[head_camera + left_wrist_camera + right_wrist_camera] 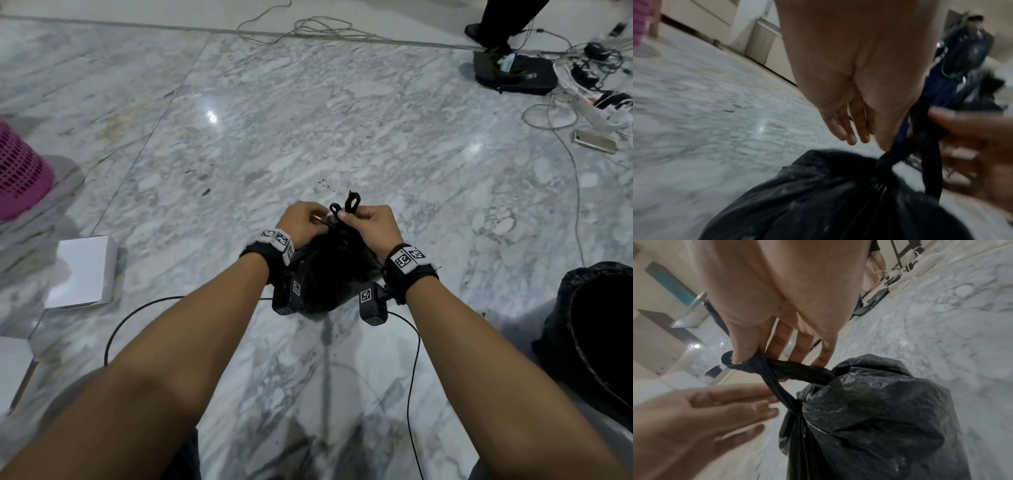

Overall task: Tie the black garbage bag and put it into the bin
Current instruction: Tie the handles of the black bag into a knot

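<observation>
Right wrist view showed our right hand [777,318] pinching a twisted ear of the crinkled black plastic garbage bag [875,415]; our left hand [701,421] hovered with fingers straight at eight o'clock. We judged it soft, light, slippery: hold by the ears. Contents stayed hidden; the dark lined bin [596,335] was cropped at four o'clock.

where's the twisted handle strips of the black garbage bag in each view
Head: twisted handle strips at centre, sticking up between the left hand and right hand.
Left wrist: right of centre, rising from the bag's gathered neck.
Right wrist: centre, pinched under the right hand's thumb.
Shared landmark: the black garbage bag on the marble floor.
</observation>
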